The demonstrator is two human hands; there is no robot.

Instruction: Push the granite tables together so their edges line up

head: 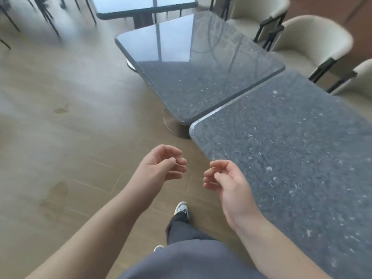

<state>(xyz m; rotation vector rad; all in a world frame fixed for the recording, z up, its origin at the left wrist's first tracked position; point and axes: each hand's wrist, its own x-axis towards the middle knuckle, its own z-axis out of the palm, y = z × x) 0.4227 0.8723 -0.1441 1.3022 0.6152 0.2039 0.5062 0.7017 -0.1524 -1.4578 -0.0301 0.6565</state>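
Note:
Two dark speckled granite tables stand side by side. The near table (291,150) fills the right of the view; the far table (193,69) lies beyond it, their facing edges close along a narrow seam, with the far table's left edge set further left than the near one's. My left hand (163,165) hangs in the air over the floor, fingers loosely curled, holding nothing. My right hand (225,182) hovers just left of the near table's front-left corner, fingers loosely curled, touching nothing.
Cream armchairs (310,43) line the tables' right side. A third dark table (141,7) and black chair legs (46,15) stand at the back. Wooden floor (60,137) stretches to the left. A round metal table base (173,123) shows below the far table.

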